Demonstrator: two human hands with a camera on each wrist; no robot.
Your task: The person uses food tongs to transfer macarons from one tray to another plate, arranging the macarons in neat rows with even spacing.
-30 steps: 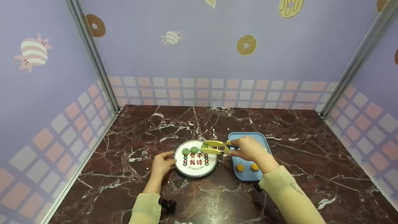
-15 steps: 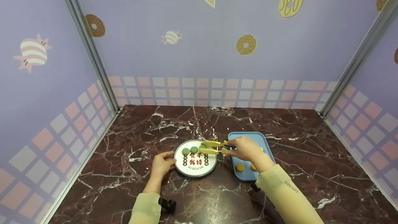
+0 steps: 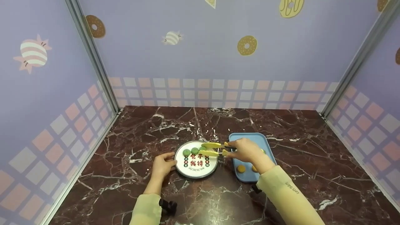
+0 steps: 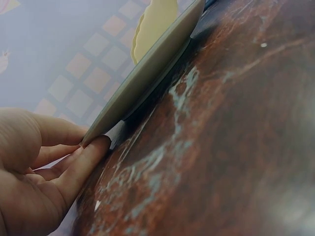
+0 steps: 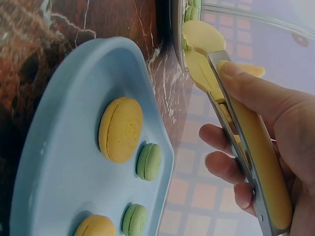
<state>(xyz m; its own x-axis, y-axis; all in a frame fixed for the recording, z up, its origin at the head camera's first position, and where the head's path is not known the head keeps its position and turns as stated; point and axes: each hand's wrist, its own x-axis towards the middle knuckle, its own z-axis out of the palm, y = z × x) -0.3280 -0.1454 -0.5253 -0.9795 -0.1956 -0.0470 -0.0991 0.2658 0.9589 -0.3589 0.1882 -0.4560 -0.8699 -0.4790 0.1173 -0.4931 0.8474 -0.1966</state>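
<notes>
Curled the right hand (image 3: 248, 149) round yellow-and-metal tongs (image 5: 261, 162), thumb on one arm and fingers on the other, with tips parted over the one o'clock of a round, dark-rimmed white plate with red lettering (image 3: 180, 162). Glimpsed green at the tips, too hidden to tell whether gripped or loose. Pinched the plate's rim at nine o'clock between thumb and fingers of the left hand (image 3: 162, 164), probably enough to steady something so stiff, smooth and perhaps breakable. Found two round green macarons (image 3: 186, 152) on the plate at ten and twelve o'clock. Judged them light, maybe brittle-shelled, best taken gently across opposite sides to avoid slipping off the domes. Saw, at three o'clock from the plate, a blue rounded-corner rectangular tray (image 3: 248, 135), bearing round yellow macarons (image 5: 120, 129) and further green macarons (image 5: 149, 162). Noted a dark red, white-veined marble-look tabletop (image 3: 237, 203) beneath.
</notes>
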